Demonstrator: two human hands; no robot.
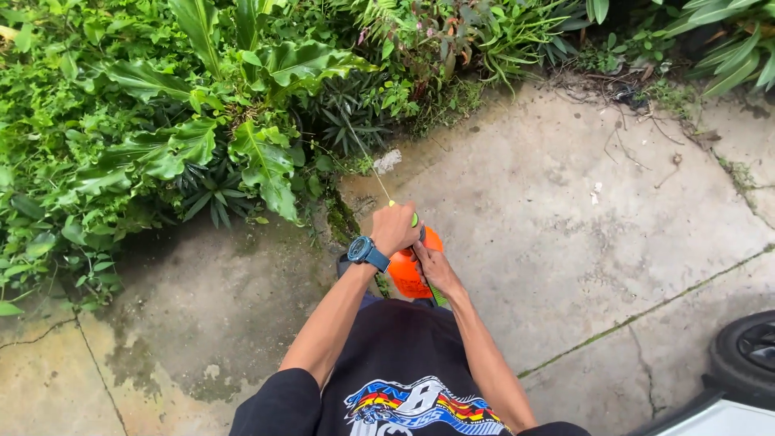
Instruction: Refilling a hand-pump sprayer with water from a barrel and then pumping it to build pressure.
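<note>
Broad-leaved green plants (202,137) are seen crowding the left edge of a damp, stained concrete pavement (565,226), viewed from above. At the centre, an orange pressure sprayer (408,270) is held low in front of the body, close over the concrete. Its top is gripped by the left hand (394,228), fist closed, a blue wristwatch (363,251) worn on that wrist. A thin yellow-green wand (379,182) is pointed from the fist toward the plants. The sprayer's right side is clasped by the right hand (432,268), fingers wrapped around it. A dark tyre (747,355) is visible at the lower right corner.
</note>
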